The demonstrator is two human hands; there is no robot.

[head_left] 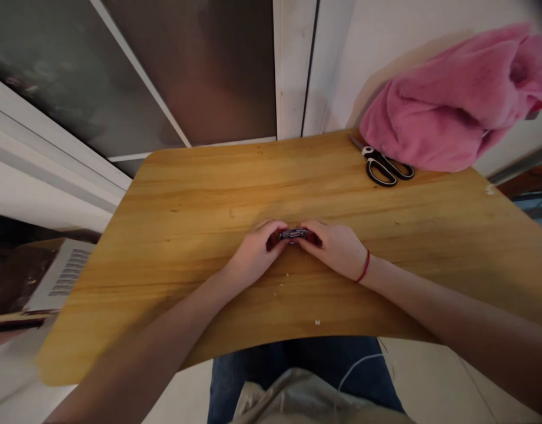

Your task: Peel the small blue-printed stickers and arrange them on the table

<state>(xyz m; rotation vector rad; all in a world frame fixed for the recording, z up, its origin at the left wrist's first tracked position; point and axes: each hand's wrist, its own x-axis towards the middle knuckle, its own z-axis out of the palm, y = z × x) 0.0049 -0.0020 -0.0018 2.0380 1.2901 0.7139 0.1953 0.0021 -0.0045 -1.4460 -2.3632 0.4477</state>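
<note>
Near the middle of the wooden table (200,206), both hands pinch one small dark object with pale markings (293,234). It is flat and narrow, too small to tell its kind. My left hand (257,247) grips its left end between thumb and fingers. On the opposite end my right hand (335,244) does the same, a red string bracelet (364,266) round its wrist. The fingertips cover both ends of the object. Tiny white crumbs (317,322) lie on the wood between the hands and the near edge.
Black-handled scissors (382,171) lie at the table's back right, their blades pointing to the back left. Beside them a pink plush cloth bundle (447,106) leans against the wall. Dark glass panels (226,65) stand behind the table. A cardboard box (27,271) is at the left.
</note>
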